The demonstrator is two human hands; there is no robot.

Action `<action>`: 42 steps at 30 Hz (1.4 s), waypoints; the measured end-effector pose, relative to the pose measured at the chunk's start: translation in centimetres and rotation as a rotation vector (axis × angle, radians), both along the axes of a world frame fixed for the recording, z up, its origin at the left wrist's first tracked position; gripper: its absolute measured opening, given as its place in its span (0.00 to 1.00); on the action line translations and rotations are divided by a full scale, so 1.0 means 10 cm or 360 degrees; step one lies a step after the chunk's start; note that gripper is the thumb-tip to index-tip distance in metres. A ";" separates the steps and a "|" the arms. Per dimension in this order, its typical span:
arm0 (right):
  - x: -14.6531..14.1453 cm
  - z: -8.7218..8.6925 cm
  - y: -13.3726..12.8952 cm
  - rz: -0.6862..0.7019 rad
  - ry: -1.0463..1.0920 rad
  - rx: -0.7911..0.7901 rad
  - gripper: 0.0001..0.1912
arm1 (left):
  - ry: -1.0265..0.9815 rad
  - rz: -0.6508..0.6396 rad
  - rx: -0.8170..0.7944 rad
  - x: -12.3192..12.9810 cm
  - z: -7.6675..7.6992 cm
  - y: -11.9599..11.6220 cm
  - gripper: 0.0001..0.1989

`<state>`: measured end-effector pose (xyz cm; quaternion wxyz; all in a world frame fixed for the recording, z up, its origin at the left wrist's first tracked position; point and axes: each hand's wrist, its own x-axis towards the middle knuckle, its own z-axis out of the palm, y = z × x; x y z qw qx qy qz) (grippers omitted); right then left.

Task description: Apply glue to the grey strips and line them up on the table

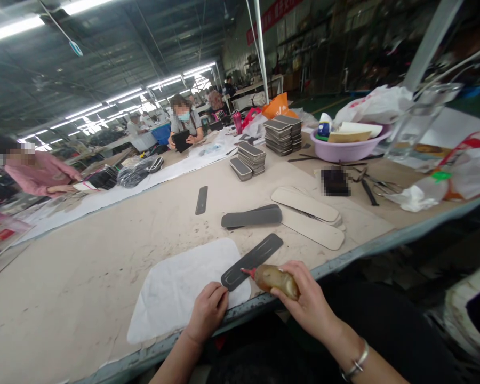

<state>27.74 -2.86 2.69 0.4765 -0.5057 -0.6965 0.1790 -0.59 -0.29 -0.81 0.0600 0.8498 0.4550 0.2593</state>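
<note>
In my right hand lies a yellowish squeeze bottle with a red nozzle, tilted so that its tip meets or hovers just over a dark grey rounded strip. Pale lines, like glue, run along the strip's face. My left hand pinches the strip's near left end, fingers closed. Under that end is a white sheet on the table. Just beyond are more dark strips, overlapping a fan of cream strips. A small dark piece lies farther left.
Stacks of dark pieces stand toward the back. On the right are a purple basin with things inside, scissors, a clear plastic bag and a blurred dark object. Two people work across the table. The table edge runs before me.
</note>
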 end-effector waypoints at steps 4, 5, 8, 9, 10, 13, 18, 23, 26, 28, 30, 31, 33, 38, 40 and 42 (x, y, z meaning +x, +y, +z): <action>0.01 -0.02 0.01 -0.0006 -0.0057 -0.0100 0.17 | 0.0015 0.0010 0.0001 0.00 0.00 0.00 0.07; 0.06 -0.03 0.02 -0.0076 -0.0073 -0.0096 0.17 | 0.0016 0.0013 0.0001 0.00 0.00 0.00 0.07; 0.26 -0.07 0.09 -0.0362 -0.0109 -0.0027 0.17 | 0.0015 0.0011 0.0014 0.00 0.00 0.00 0.07; 0.32 -0.07 0.11 -0.0450 -0.0111 -0.0005 0.18 | 0.0014 0.0012 0.0021 0.00 0.00 0.00 0.07; 0.38 -0.07 0.13 -0.0521 -0.0109 0.0011 0.18 | 0.0015 0.0013 0.0027 0.00 0.00 0.00 0.07; 0.50 -0.05 0.18 -0.0658 -0.0083 0.0041 0.18 | 0.0028 0.0020 0.0032 0.00 0.01 0.00 0.07; 0.52 -0.03 0.26 -0.0742 -0.0037 0.0093 0.18 | 0.0038 0.0009 0.0032 -0.01 -0.01 0.00 0.07; 0.48 -0.07 0.35 -0.0687 -0.0014 0.0054 0.18 | 0.0044 -0.0018 0.0081 -0.02 -0.03 0.02 0.06; 0.48 -0.08 0.34 -0.0696 -0.0024 -0.0002 0.18 | 0.0035 -0.0031 0.0117 -0.02 -0.04 0.03 0.06; 0.50 -0.07 0.31 -0.0715 -0.0038 -0.0006 0.18 | 0.0019 -0.0036 0.0132 -0.01 -0.03 0.03 0.06; 0.52 -0.05 0.25 -0.0730 -0.0049 -0.0013 0.18 | 0.0014 -0.0036 0.0130 -0.01 -0.02 0.03 0.06; 0.53 -0.04 0.22 -0.0733 -0.0054 -0.0018 0.17 | 0.0016 -0.0032 0.0128 -0.01 -0.02 0.03 0.06; 0.54 -0.01 0.16 -0.0727 -0.0067 -0.0024 0.17 | 0.0021 -0.0024 0.0131 -0.01 -0.02 0.03 0.06; 0.46 0.03 0.07 -0.0597 -0.0039 -0.0016 0.17 | 0.0039 -0.0013 0.0109 -0.04 -0.06 0.02 0.07; 0.38 0.03 0.06 -0.0475 -0.0003 -0.0037 0.16 | 0.0046 -0.0007 0.0103 -0.04 -0.06 0.02 0.07; 0.30 0.03 0.06 -0.0351 0.0025 -0.0076 0.16 | 0.0047 -0.0010 0.0102 -0.04 -0.06 0.02 0.07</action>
